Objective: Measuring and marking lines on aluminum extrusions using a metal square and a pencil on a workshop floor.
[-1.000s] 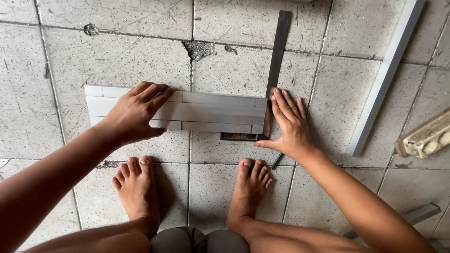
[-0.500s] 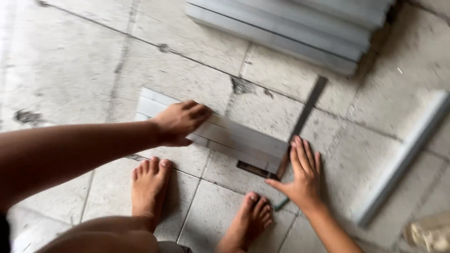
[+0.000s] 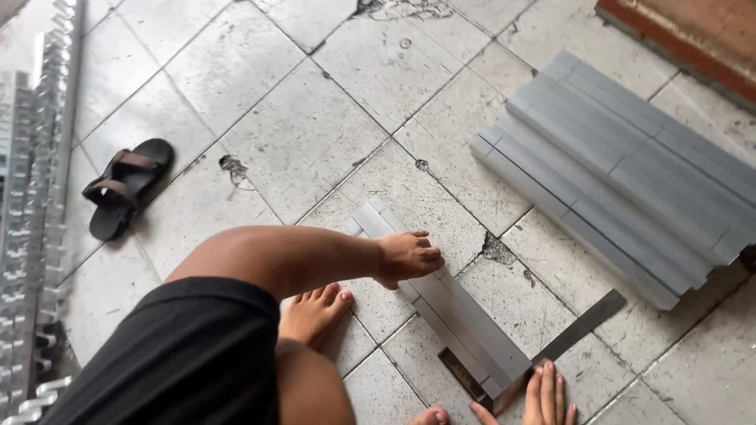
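Observation:
A short bundle of grey metal strips (image 3: 465,323) lies on the tiled floor in front of my bare feet. My left hand (image 3: 408,256) presses down on its upper part with curled fingers. My right hand (image 3: 543,393) lies flat at the bottom edge of the view, fingers spread on the floor beside the bundle's near end. A flat steel ruler (image 3: 579,327) runs from that end up to the right, touching my right hand.
A large stack of long grey metal profiles (image 3: 630,173) lies at the right. A black sandal (image 3: 126,189) sits at the left, beside toothed metal rails (image 3: 35,236) along the left edge. A reddish threshold (image 3: 685,31) is at the top right.
The view has swung left and tilted, so the sandal and rails came into sight. Both hands stay where they were on the bundle and beside the ruler.

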